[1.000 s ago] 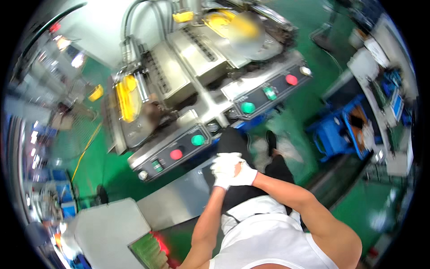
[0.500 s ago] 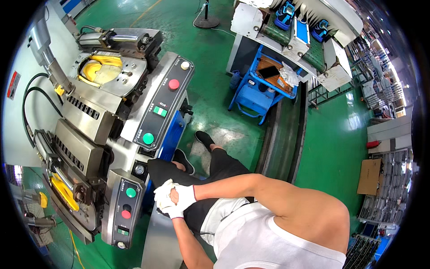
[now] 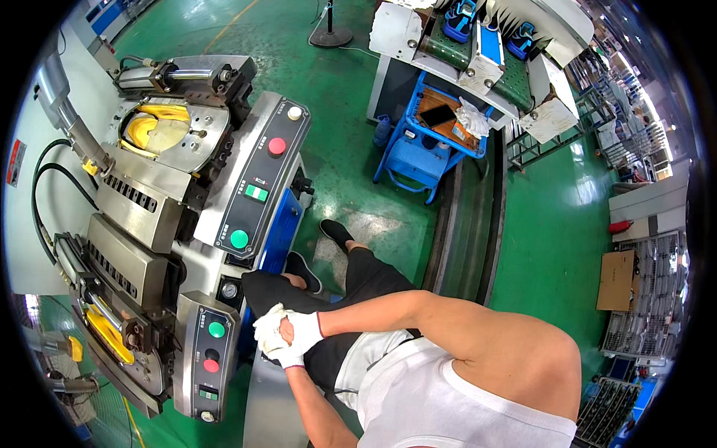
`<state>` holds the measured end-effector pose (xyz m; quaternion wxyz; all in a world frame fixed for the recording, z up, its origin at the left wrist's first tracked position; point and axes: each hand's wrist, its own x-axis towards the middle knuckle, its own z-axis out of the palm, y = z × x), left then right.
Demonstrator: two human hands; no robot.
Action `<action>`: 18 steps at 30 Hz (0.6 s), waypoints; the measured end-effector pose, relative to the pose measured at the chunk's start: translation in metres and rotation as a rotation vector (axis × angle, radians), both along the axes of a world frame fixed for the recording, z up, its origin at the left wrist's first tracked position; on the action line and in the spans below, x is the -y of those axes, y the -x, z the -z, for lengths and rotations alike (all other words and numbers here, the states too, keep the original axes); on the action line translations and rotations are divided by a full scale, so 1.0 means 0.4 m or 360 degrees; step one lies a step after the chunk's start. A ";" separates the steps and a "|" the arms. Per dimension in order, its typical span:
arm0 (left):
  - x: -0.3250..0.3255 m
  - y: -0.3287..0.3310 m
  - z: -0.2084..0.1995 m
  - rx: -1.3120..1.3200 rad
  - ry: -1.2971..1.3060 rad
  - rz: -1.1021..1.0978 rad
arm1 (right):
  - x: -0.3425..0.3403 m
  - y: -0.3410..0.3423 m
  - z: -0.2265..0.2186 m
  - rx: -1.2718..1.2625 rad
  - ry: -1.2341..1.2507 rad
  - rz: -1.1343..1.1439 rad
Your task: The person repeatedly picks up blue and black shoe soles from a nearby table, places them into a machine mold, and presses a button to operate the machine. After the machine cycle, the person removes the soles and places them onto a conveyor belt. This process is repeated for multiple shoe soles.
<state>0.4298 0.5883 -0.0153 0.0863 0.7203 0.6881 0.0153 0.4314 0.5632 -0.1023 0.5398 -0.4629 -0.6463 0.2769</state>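
Both my hands wear white knit gloves and are clasped together above my lap, beside the machine's lower control panel. My right hand (image 3: 305, 329) lies over the far side of the clasp, its arm reaching across from the right. Below it my left hand (image 3: 278, 351) is folded against it, the forearm rising from the lower edge. A patch of bare skin shows between the gloves. The fingers look closed around each other, though many are hidden. No tool or part shows in the clasp.
At left stands a two-station machine with yellow-lined moulds (image 3: 157, 131), an upper control panel (image 3: 263, 175) and a lower control panel (image 3: 209, 358). A blue cart (image 3: 418, 158) carries a phone (image 3: 438, 115). Beyond it, blue-black shoes (image 3: 459, 21) sit on a conveyor (image 3: 446, 55).
The view has shifted slightly, so the machine and cart sit a little differently in the picture. My hands stay clasped in nearly the same place.
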 end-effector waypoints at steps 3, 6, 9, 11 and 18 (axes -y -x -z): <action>0.000 0.096 0.021 0.1056 0.0214 0.0374 | -0.015 -0.003 -0.002 -0.0251 0.0190 -0.0188; 0.002 0.139 0.035 0.1881 0.0584 0.0639 | -0.014 0.024 0.158 0.0246 0.0155 0.0038; -0.024 0.166 0.061 0.1949 0.0709 0.0588 | 0.010 0.014 0.093 0.0101 0.0079 0.0054; -0.032 0.182 0.061 0.1935 0.0640 0.0536 | 0.017 -0.029 -0.097 0.0018 0.0092 -0.0040; -0.018 0.148 0.039 0.1875 0.0580 0.0541 | 0.018 -0.039 -0.049 0.0565 -0.0103 0.0224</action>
